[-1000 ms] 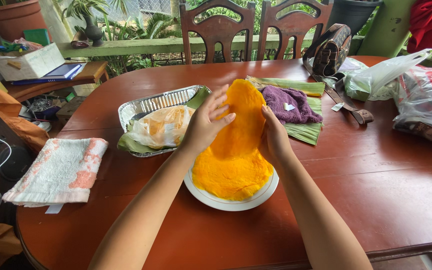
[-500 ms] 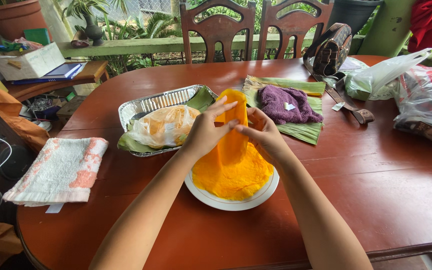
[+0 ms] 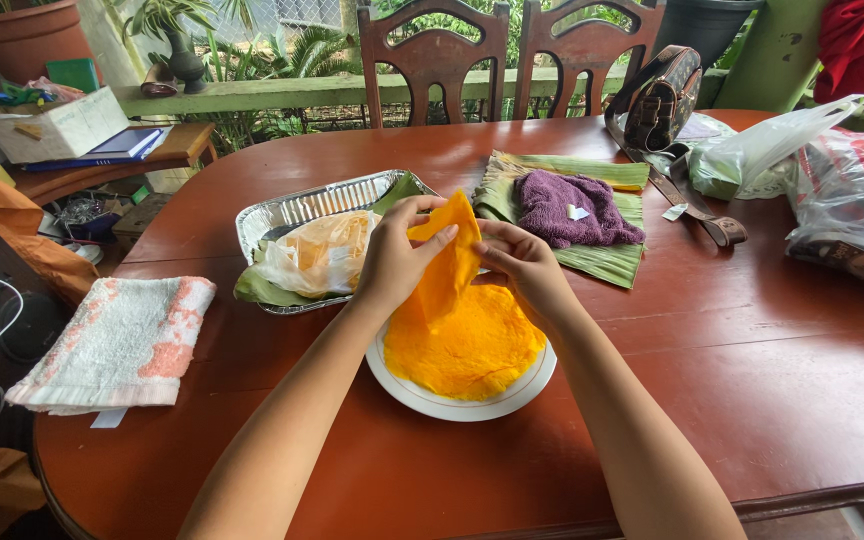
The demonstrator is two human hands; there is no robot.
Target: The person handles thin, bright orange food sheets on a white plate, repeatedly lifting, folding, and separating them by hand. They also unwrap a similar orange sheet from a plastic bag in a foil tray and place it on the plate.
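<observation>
Orange wrapper sheet, thin and limp, lies on a white plate near the middle of the red-brown wooden table, its far half lifted and folded upward. It looks light, soft and easy to tear, so pinching the edge with fingertips, as here, seems the safest hold. Left hand pinches the raised flap from the left; right hand pinches its right edge, both closed on the sheet. At near left rests a white-and-pink terry towel. Farther off sit a ribbed foil tray with a crinkly plastic bag, and a fuzzy purple cloth on glossy banana leaves.
</observation>
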